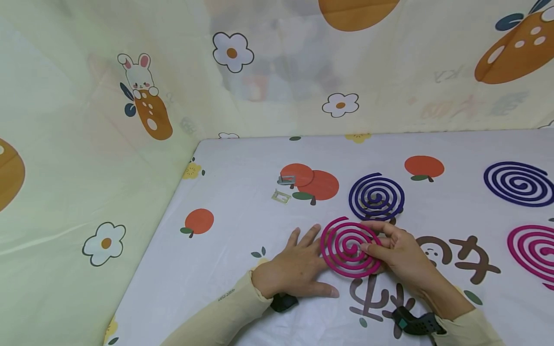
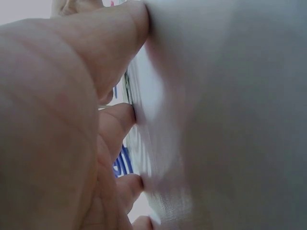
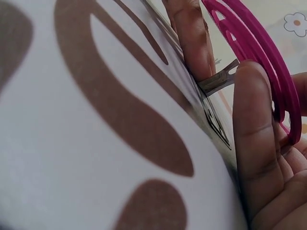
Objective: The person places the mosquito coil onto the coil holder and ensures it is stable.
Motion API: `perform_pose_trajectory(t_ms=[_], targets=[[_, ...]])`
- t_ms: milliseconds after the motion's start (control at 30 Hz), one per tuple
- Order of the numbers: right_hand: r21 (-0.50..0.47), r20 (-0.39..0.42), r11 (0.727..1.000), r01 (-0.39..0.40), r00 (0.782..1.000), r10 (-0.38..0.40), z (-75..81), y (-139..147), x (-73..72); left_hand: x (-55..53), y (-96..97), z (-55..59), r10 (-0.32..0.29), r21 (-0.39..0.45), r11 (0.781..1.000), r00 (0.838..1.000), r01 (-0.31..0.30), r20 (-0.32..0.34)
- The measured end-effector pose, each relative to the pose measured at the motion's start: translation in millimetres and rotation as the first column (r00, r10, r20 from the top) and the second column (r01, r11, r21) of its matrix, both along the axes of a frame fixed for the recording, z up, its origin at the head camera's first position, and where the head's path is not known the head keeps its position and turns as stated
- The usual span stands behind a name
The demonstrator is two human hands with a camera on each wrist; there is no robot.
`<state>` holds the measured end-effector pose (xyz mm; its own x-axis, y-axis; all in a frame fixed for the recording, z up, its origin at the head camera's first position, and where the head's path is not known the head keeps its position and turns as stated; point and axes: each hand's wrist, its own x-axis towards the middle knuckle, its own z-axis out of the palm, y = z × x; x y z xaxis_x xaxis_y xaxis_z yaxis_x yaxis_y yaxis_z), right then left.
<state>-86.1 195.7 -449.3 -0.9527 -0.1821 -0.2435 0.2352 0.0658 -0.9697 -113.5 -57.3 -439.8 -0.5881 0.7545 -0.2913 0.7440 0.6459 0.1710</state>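
Observation:
My right hand (image 1: 400, 252) pinches a pink mosquito coil (image 1: 352, 248) between thumb and fingers, tilted up off the table. In the right wrist view, a thin metal coil stand (image 3: 218, 84) rises from the tabletop, its prong reaching the pink coil's edge. My left hand (image 1: 298, 269) rests palm down with fingers extended, fingertips on the cloth; its index finger passes behind the coil, and a fingertip is right at the stand. A blue mosquito coil (image 1: 377, 197) lies just beyond the pink one.
Two small metal stands (image 1: 281, 196) lie on the white printed tablecloth (image 1: 233, 192), left of the blue coil. At the right edge are another blue coil (image 1: 521, 185) and another pink coil (image 1: 547, 251). A printed cloth wall (image 1: 277, 115) stands behind and to the left.

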Motion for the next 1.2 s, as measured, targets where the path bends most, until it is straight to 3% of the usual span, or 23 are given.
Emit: perform_pose_trajectory(t_ms=[600, 1200], targets=[[0.034, 0.001, 0.999, 0.002, 1.0, -0.002, -1.9, 0.4, -1.6, -0.1, -0.7, -1.7, -0.001, 0.007, 1.0, 1.0, 0.001, 0.0], [0.186, 0.003, 0.982, 0.039, 0.999, -0.041, 2.2, -7.4, -4.6, 0.6, -0.6, -2.1, -0.001, 0.008, 1.0, 1.0, 0.001, 0.004]])
